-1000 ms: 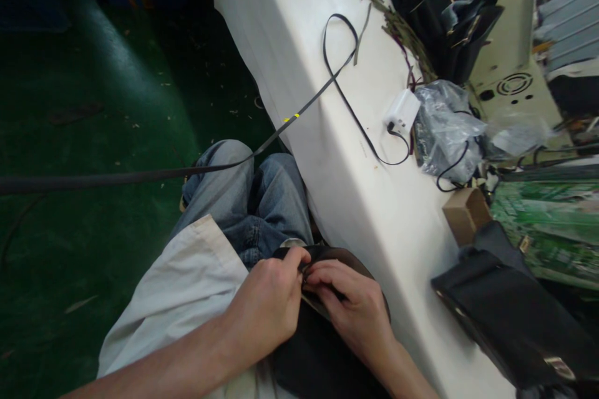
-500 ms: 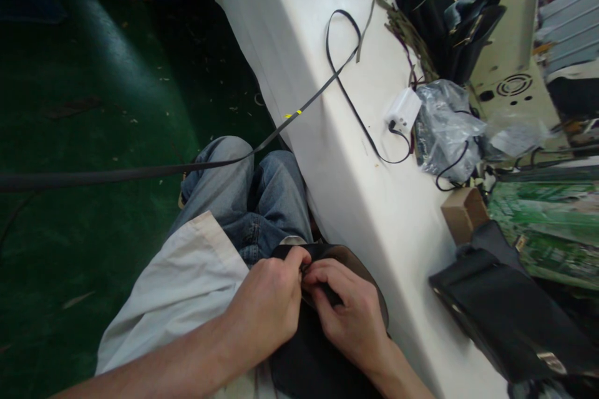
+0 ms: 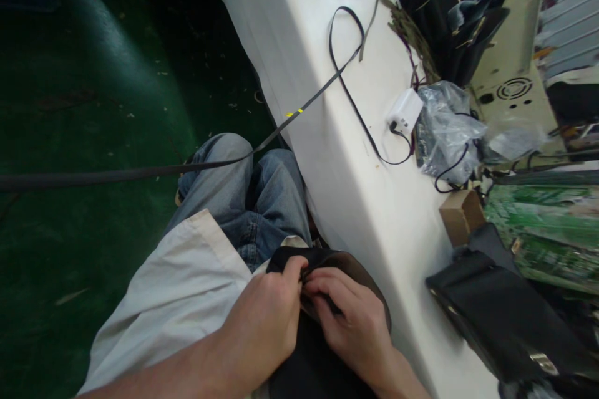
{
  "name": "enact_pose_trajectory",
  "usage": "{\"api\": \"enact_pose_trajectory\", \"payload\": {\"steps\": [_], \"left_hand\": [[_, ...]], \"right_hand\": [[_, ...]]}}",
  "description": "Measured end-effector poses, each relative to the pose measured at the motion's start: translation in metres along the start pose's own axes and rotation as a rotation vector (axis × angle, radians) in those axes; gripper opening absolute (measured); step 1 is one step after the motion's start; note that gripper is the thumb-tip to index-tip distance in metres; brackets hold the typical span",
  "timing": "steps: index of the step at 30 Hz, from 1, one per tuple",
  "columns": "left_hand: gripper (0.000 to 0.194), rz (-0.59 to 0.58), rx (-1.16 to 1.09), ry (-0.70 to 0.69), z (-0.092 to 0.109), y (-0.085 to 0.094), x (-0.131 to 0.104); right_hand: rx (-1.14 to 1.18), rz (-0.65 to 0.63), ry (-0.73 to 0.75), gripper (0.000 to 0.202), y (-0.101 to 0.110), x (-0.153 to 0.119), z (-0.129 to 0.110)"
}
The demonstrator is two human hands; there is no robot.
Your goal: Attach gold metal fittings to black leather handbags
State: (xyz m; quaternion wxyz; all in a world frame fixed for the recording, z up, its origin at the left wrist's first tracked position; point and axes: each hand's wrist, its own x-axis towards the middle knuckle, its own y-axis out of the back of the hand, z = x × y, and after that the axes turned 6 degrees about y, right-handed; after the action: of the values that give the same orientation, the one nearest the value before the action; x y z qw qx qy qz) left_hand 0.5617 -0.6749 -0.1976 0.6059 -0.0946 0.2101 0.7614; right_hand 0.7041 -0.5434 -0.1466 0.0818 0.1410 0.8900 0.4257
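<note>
A black bag (image 3: 311, 355), smooth like leather and with a brownish patch near its upper edge, lies across my lap. My left hand (image 3: 266, 318) is closed on its upper edge, thumb and fingers pinched. Facing it, my right hand (image 3: 350, 312) pinches the same spot with bent fingers. The fingertips of both hands almost meet there. Whatever small part sits between them is hidden.
A white-covered table (image 3: 374, 199) runs along my right. On it are a white power box (image 3: 405, 109) with a black flat cord (image 3: 349, 103), clear plastic bags (image 3: 449, 128), a cardboard box (image 3: 461, 215) and another black bag (image 3: 505, 312) with a metal clasp. The cord crosses over my knees.
Both hands stay pinched at the same place on the black bag, with only slight shifts. The view has moved a little.
</note>
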Motion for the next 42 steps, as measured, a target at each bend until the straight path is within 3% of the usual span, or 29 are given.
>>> {"api": "enact_pose_trajectory", "payload": {"steps": [3, 9, 17, 21, 25, 34, 37, 39, 42], "left_hand": [[0.05, 0.003, 0.001, 0.03, 0.0, -0.002, -0.003], [0.039, -0.066, -0.028, 0.016, 0.001, -0.005, -0.005], [0.021, -0.05, -0.321, 0.151, 0.002, 0.011, -0.002], [0.02, 0.009, -0.354, 0.174, 0.0, 0.007, 0.005], [0.013, -0.003, -0.409, 0.242, 0.001, 0.003, 0.007], [0.027, 0.045, -0.339, 0.025, 0.0, 0.002, 0.014], [0.042, 0.082, -0.307, -0.005, -0.003, 0.0, 0.016], [0.052, 0.069, -0.284, -0.022, -0.005, 0.0, 0.017], [0.049, 0.009, -0.282, -0.05, -0.006, 0.003, 0.019]], "right_hand": [[-0.055, -0.038, 0.087, 0.028, -0.001, -0.002, 0.004], [-0.041, -0.064, 0.182, 0.031, 0.005, -0.001, 0.013], [0.007, 0.003, 0.116, 0.025, 0.003, -0.011, 0.018], [0.015, 0.045, 0.111, 0.026, 0.0, -0.014, 0.015], [0.001, 0.058, 0.088, 0.023, 0.0, -0.016, 0.01], [-0.053, 0.143, 0.037, 0.018, -0.001, -0.02, 0.005], [-0.052, 0.174, 0.043, 0.018, -0.003, -0.019, 0.005], [-0.061, 0.183, 0.041, 0.019, -0.005, -0.019, 0.005], [-0.059, 0.193, 0.028, 0.02, -0.007, -0.018, 0.004]]}}
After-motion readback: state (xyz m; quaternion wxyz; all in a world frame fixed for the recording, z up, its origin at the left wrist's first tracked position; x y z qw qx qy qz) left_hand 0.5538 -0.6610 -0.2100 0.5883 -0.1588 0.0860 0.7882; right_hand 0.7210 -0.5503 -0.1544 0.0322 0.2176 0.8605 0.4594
